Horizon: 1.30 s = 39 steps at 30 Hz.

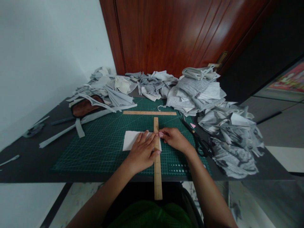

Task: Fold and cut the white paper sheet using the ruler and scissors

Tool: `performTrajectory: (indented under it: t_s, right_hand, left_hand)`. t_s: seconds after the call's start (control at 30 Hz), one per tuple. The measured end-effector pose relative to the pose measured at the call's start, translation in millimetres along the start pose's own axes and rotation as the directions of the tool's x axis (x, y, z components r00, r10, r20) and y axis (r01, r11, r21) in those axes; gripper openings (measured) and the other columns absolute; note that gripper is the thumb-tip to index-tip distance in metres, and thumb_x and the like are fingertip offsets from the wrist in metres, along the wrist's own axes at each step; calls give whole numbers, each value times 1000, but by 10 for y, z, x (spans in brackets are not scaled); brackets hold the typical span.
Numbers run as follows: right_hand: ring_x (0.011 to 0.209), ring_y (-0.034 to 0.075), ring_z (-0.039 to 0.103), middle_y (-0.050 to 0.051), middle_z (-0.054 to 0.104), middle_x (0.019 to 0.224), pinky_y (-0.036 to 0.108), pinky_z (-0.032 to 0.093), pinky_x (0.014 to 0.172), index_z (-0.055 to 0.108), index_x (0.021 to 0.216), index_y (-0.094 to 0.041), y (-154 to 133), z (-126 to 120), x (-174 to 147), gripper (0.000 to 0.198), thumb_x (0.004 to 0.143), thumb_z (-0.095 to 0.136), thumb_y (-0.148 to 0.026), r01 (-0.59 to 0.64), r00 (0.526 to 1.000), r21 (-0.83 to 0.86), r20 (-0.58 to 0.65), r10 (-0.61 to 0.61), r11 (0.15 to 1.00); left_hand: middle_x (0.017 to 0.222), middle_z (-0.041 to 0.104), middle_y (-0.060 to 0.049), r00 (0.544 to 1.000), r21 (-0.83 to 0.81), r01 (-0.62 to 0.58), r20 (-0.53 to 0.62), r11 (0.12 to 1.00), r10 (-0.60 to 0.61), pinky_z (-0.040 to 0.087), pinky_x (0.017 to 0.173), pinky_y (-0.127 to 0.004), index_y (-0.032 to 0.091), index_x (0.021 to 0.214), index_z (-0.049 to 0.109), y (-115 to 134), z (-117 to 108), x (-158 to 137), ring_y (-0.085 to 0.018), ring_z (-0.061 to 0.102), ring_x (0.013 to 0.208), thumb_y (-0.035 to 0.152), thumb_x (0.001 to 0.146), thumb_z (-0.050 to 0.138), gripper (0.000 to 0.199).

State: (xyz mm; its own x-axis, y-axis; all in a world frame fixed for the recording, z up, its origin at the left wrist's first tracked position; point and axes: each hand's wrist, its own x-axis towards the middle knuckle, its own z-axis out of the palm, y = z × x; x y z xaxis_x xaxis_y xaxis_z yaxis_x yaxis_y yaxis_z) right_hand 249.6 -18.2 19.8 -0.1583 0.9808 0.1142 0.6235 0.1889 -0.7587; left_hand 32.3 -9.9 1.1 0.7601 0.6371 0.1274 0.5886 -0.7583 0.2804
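Note:
A white piece of cloth (pixel 128 141) lies on the green cutting mat (pixel 102 152). Across its right end runs a wooden ruler (pixel 158 177), whose near end sticks out past the table's front edge. My left hand (pixel 142 152) lies flat with fingers stretched, pressing on the cloth and the ruler. Between the fingertips of my right hand (pixel 174 137) is a small pink piece of tailor's chalk (pixel 161 134), held at the ruler's right side. The chalk's tip and any mark on the cloth are too small to make out.
A second wooden ruler (pixel 149 113) lies crosswise farther back. Black scissors (pixel 199 142) and a pink chip (pixel 193 125) are at the right. Grey fabric heaps (pixel 194 91) line the back and right; cloth strips (pixel 95 114) and a brown-and-black piece (pixel 85 107) lie left.

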Motion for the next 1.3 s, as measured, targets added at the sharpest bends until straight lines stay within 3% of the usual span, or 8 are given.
performTrajectory:
  t_s: [1.3]
  right_hand:
    - [57, 13, 63, 1, 71, 73, 24, 44, 59, 75, 100, -17, 98, 58, -14, 18, 99, 60, -28, -24, 1000, 12, -17, 24, 1000]
  left_hand:
    - [166, 36, -7, 1000, 9, -4, 22, 1000, 4, 17, 128, -56, 17, 159, 34, -22, 0, 2, -36, 21, 156, 46, 102, 48, 65]
